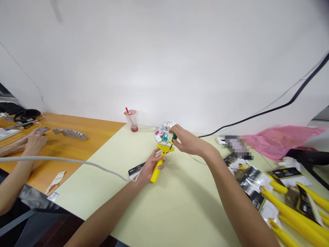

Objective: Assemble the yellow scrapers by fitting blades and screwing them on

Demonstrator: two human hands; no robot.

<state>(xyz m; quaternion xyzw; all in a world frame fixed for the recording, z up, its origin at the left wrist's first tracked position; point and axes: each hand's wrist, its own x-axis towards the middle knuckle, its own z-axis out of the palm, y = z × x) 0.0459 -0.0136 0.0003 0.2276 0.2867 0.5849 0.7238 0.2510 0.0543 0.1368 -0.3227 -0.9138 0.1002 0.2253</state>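
Observation:
A yellow scraper [157, 171] with a short handle and a wide head is gripped round its handle by my left hand [149, 165], head pointing away from me. My right hand [185, 140] is closed on a screwdriver [174, 136] with a green handle. The screwdriver points down, its tip at the right side of the scraper head; whether it sits in a screw is too small to tell. Beside my left wrist lies a black and white card [136, 170], partly covered by the hand.
Yellow long-handled tools [295, 212] and packaging cards [253, 178] crowd the right. A pink plastic bag [280, 139] lies behind them. A drink cup [132, 121] stands near the wall. A grey cable [64, 159] crosses at left, where another person's hands [36, 142] are over the orange table [102, 128].

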